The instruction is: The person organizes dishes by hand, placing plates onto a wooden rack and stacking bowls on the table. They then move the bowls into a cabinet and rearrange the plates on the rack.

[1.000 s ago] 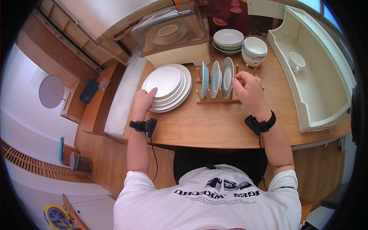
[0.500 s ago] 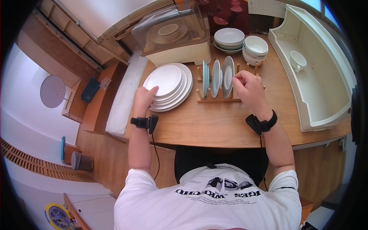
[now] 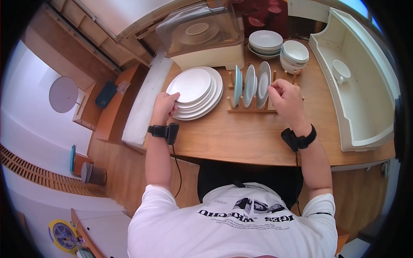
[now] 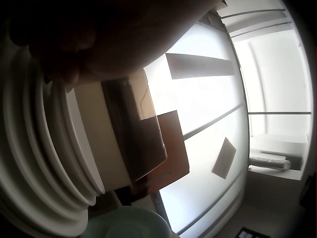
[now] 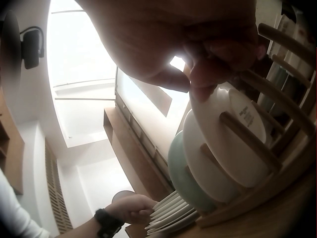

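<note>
A stack of white plates (image 3: 191, 86) lies on the table in front of my left hand (image 3: 163, 107). The left thumb is over the top plate's rim and the fingers are curled at the stack's edge; the left wrist view has them dark against the plate rims (image 4: 54, 144). My right hand (image 3: 287, 101) pinches the upper rim of a ringed plate (image 3: 264, 79) that stands upright in a wooden dish rack (image 3: 249, 110). In the same rack, to the left, stand a grey-white plate (image 3: 249, 88) and a pale teal plate (image 3: 237, 86).
Behind the rack are stacked shallow bowls (image 3: 265, 40) and deeper bowls (image 3: 295, 51). A clear-lidded dish box (image 3: 206, 58) stands behind the plate stack. On the right, a large cream bin (image 3: 348, 107) holds a white cup (image 3: 341, 71).
The head view has shifted slightly, so the table things sit a little further right. Both hands stay at their plates, and the plates in the rack have not visibly moved.
</note>
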A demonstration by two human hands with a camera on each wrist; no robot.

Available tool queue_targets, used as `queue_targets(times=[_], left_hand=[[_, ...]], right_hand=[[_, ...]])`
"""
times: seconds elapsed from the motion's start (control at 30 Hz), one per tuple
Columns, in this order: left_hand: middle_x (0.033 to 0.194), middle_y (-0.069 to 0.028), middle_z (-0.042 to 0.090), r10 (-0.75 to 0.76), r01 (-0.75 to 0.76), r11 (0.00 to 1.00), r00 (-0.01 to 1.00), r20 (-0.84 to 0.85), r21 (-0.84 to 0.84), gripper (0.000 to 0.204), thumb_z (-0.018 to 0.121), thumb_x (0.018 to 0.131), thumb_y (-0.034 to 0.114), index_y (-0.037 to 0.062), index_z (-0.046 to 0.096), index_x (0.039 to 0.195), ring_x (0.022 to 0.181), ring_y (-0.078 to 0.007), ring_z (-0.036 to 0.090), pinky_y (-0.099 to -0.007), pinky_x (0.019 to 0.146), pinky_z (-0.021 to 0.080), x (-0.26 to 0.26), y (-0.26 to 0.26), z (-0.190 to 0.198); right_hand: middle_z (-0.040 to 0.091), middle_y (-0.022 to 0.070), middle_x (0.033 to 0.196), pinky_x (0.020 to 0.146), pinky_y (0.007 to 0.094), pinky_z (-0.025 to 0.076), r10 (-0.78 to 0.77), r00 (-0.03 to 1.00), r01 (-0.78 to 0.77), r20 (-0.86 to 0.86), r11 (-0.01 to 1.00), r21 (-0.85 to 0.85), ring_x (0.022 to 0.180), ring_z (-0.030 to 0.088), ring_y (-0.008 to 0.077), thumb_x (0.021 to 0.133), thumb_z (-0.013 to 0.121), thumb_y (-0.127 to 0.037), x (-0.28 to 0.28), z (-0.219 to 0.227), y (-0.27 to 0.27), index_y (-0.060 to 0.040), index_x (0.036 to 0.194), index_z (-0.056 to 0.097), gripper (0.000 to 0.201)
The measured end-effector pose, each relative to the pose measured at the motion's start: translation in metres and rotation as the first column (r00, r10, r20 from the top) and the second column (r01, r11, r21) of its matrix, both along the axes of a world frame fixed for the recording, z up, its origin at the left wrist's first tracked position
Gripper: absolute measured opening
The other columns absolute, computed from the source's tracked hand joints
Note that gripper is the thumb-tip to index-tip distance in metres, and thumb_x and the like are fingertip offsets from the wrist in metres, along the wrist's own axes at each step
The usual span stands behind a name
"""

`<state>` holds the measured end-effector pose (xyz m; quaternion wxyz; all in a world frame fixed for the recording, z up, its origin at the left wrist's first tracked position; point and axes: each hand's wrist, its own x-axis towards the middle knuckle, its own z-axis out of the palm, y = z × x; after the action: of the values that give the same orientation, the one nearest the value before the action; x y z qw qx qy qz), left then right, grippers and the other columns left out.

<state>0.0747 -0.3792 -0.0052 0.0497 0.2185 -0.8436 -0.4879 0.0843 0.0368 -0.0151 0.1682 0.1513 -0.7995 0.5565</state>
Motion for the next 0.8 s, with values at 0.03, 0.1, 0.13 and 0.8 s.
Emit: queue_targets(times=[0.03,0.1,0.13,0.8], left_hand=[[0.049,-0.0025,0.05,-0.002,0.002,1.0,1.0,0.0,0.013,0.048,0.069,0.1,0.025,0.0074,0.054,0.058,0.035,-0.0131,0.039,-0.0321,0.035,0.026,0.001,0.0,0.0],[0.05,-0.0011,0.05,-0.007,0.007,0.999,1.0,-0.002,0.038,0.044,0.069,0.101,0.023,0.0082,0.055,0.062,0.036,-0.0117,0.037,-0.0304,0.035,0.026,0.002,0.0,0.001],[0.05,-0.0021,0.051,-0.005,0.005,0.999,1.0,-0.004,0.041,0.045,0.068,0.101,0.022,0.0074,0.055,0.061,0.036,-0.0126,0.038,-0.0315,0.035,0.026,0.002,0.0,0.001],[0.076,-0.0117,0.068,0.226,0.027,0.877,0.858,-0.46,0.48,0.018,0.055,0.105,0.009,-0.0056,0.062,0.097,0.052,-0.0099,0.053,-0.0263,0.048,0.042,0.005,-0.026,-0.007]], right_hand=[[0.071,0.0148,0.07,0.06,0.0333,0.052,0.0,1.0,0.0,0.0,1.0,-0.001,0.061,0.068,0.02,0.096,0.068,-0.013,0.0,0.0,0.0,0.0065,0.093,0.07,0.02],[0.071,0.0148,0.07,0.059,0.0333,0.052,0.002,1.0,-0.002,-0.006,1.0,-0.001,0.061,0.068,0.0199,0.096,0.068,-0.013,0.0,-0.001,0.0,0.0065,0.092,0.07,0.02],[0.07,0.0147,0.07,0.059,0.0333,0.052,0.002,1.0,-0.002,-0.009,1.0,0.0,0.061,0.068,0.0198,0.096,0.068,-0.013,0.0,-0.001,0.0,0.0066,0.092,0.07,0.02],[0.065,0.0078,0.065,0.053,0.0293,0.047,-0.155,0.962,0.132,-0.225,0.985,-0.114,0.055,0.061,0.0133,0.094,0.072,-0.01,0.003,-0.003,-0.001,0.0019,0.09,0.069,0.013]])
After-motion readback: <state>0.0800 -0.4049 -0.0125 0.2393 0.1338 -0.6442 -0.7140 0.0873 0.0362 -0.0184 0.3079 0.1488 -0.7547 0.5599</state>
